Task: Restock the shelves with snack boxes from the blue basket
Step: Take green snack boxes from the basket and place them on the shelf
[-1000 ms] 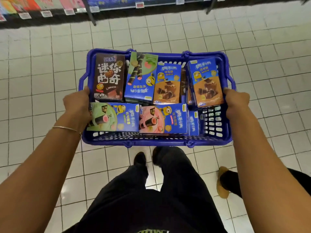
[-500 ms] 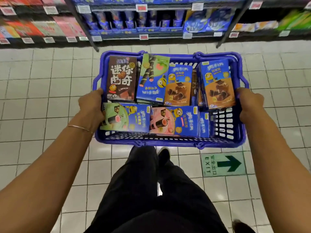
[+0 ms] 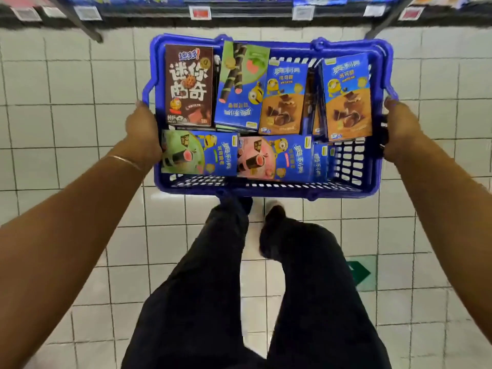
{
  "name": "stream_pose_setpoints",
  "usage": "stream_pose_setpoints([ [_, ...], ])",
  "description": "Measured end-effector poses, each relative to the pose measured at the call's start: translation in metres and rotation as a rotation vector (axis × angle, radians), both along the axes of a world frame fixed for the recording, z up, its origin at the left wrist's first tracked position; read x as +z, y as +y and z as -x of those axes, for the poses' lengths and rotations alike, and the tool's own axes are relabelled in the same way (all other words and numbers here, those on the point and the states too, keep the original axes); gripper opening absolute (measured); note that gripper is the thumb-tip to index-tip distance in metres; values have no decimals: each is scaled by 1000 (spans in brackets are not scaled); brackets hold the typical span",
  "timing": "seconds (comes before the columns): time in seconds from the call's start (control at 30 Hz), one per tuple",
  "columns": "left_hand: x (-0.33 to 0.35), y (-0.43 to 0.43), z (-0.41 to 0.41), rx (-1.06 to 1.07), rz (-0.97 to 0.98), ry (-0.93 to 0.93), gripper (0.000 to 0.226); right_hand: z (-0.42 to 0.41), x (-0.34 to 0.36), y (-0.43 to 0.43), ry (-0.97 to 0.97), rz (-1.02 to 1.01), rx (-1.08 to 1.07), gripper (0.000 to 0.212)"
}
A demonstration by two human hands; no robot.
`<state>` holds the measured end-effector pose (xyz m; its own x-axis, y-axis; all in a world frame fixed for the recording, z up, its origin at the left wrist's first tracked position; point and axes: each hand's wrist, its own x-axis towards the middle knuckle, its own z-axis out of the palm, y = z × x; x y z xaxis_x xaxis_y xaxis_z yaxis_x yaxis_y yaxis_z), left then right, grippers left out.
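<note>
Several snack boxes (image 3: 282,102) in blue basket (image 3: 346,161), mostly blue pkgs.

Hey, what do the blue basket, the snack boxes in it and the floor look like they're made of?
Blue basket: likely moulded plastic, with slotted lattice walls and a slight sheen. Snack boxes: apparently printed cardboard, with flat faces, sharp folded edges and glossy print. Floor: glazed white tiles, probably ceramic, with grout lines and reflections.

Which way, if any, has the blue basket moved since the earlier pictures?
Yes: the blue basket has moved forward, toward the shelves; its far rim nearly reaches the shelf base, and the green floor sign lies farther behind.
</note>
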<state>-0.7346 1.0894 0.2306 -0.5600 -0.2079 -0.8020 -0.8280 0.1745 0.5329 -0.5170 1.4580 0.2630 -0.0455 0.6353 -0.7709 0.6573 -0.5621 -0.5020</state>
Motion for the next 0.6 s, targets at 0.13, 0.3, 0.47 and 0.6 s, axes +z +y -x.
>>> stream_pose_setpoints([
  [0.13, -74, 49, 39, -53, 28, -37, 57, 39, -81, 45, -1, 69, 28, 43],
  [0.3, -167, 97, 60, -63, -100, -96, 69, 72, -189, 101, 7, 131, 80, 57],
  [0.47, -247, 124, 69, -65, -142, -134, 67, 90, -265, 143, 22, 111, 216, 52],
  [0.6, -283, 137, 74, -19, -164, -161, 80, 101, -301, 165, 0, 90, 251, 54],
])
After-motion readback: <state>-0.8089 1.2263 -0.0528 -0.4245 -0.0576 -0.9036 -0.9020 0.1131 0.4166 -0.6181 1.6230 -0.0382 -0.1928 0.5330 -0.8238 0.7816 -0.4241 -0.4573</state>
